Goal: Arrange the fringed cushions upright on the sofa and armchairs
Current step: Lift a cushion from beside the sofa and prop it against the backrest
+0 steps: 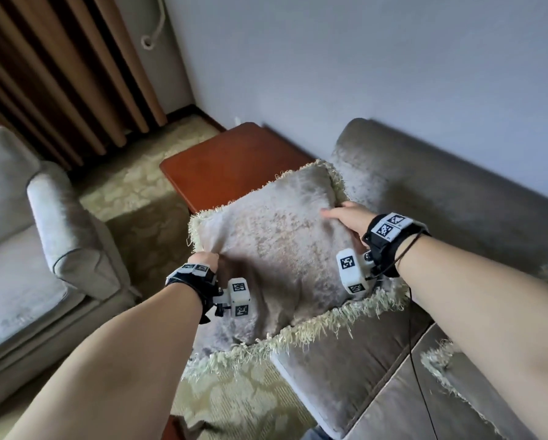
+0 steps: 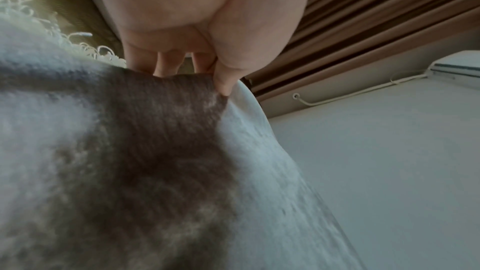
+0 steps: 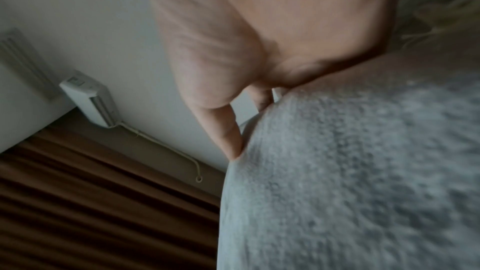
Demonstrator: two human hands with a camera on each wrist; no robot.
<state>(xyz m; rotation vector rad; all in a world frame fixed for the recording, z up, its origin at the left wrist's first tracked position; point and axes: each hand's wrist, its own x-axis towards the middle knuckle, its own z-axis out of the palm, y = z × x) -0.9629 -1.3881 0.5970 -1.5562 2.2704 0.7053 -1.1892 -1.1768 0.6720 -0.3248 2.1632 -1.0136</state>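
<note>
We grip the fringed cushion between both hands, left hand pinching its near corner, right hand clutching its far edge above the sofa.

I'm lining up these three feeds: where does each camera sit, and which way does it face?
Head: on the head, looking down at the fringed cushion, sofa, armchair; both forearms, left hand, right hand show.
Left wrist: along the left hand gripping the cushion.
Right wrist: along the right hand, thumb on the cushion.
Both wrist views share curtain and wall.
</note>
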